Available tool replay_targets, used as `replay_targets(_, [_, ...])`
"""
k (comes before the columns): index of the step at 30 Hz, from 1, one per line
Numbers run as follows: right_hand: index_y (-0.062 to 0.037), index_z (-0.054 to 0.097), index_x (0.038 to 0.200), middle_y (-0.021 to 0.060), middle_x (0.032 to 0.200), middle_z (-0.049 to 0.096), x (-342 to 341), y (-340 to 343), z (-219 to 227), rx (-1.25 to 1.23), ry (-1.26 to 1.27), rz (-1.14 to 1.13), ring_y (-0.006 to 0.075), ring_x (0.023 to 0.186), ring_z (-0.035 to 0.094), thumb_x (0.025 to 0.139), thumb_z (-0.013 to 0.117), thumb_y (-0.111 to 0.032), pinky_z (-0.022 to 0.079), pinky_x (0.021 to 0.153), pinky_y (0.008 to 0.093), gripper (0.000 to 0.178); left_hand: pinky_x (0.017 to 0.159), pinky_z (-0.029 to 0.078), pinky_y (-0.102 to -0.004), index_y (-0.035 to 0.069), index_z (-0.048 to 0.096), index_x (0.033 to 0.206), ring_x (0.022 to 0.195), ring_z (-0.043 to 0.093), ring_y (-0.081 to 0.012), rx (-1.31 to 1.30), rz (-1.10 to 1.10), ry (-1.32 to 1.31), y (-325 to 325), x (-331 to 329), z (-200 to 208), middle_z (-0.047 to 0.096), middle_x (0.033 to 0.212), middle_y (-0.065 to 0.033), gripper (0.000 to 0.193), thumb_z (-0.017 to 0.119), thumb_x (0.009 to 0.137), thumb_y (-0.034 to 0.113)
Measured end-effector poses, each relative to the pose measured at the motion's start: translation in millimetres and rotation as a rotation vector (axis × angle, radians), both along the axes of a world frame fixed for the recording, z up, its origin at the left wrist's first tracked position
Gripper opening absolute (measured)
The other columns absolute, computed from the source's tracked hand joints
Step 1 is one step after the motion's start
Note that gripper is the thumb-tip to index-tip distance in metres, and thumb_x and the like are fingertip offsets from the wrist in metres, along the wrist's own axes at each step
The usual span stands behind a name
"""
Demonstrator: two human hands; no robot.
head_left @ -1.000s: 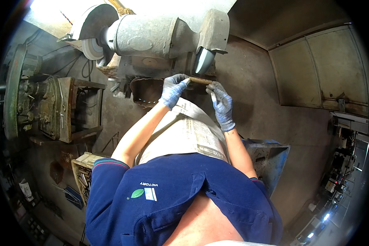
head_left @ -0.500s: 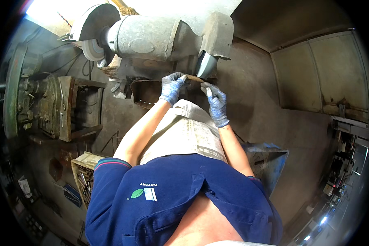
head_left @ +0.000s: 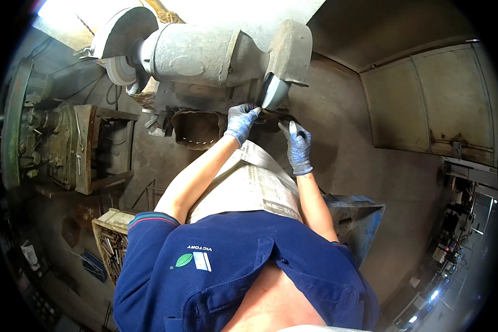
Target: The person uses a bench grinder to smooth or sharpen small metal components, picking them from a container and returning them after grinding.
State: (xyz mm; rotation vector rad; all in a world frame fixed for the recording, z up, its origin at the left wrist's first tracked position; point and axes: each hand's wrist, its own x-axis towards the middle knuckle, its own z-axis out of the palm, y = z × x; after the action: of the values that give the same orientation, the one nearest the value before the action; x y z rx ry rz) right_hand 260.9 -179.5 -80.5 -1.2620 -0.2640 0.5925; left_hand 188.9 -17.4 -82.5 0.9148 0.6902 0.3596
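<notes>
My left hand [head_left: 242, 123], in a blue-and-grey glove, is closed with its fingertips just below and left of the pale grinding wheel [head_left: 275, 93]. The thin brown bar it gripped a moment earlier is hard to make out now against the dark space under the wheel. My right hand [head_left: 297, 146], gloved alike, is lower and to the right of the wheel. Its thumb and forefinger point up and stand apart, with nothing visible between them. The bench grinder [head_left: 196, 54] has a grey body, and a guard [head_left: 293, 52] covers the top of the right wheel.
A second grinding wheel [head_left: 119, 71] sits at the grinder's left end. Below the grinder hangs a rusty open box [head_left: 196, 130]. A green machine [head_left: 61, 144] stands at left, a crate of metal parts [head_left: 112, 243] at lower left. A blue-edged bin [head_left: 365, 213] is beside my right arm.
My right hand has moved down and slightly right, away from the bar's end. My left hand has shifted right and a little down, closer to the wheel.
</notes>
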Motion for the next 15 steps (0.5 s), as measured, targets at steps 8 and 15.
replay_targets(8, [0.0051, 0.065, 0.092, 0.0148, 0.098, 0.064, -17, 23, -1, 0.018, -0.020, 0.050, 0.0242, 0.099, 0.059, 0.091, 0.055, -0.018, 0.046, 0.093, 0.0376, 0.025, 0.056, 0.053, -0.0286, -0.005, 0.063, 0.086, 0.062, 0.063, -0.0182, 0.023, -0.018, 0.097, 27, -17, 4, 0.064, 0.075, -0.0105, 0.010, 0.059, 0.086, 0.004])
replay_targets(15, [0.0061, 0.063, 0.095, 0.0159, 0.109, 0.059, -31, 40, 0, 0.097, 0.034, 0.092, 0.0242, 0.105, 0.056, 0.093, 0.051, -0.021, 0.045, 0.094, 0.0374, 0.030, 0.061, 0.050, -0.0237, -0.002, 0.064, 0.086, 0.066, 0.059, -0.0111, 0.114, -0.031, 0.105, 43, -38, 12, 0.063, 0.075, -0.0046, 0.008, 0.060, 0.084, 0.005])
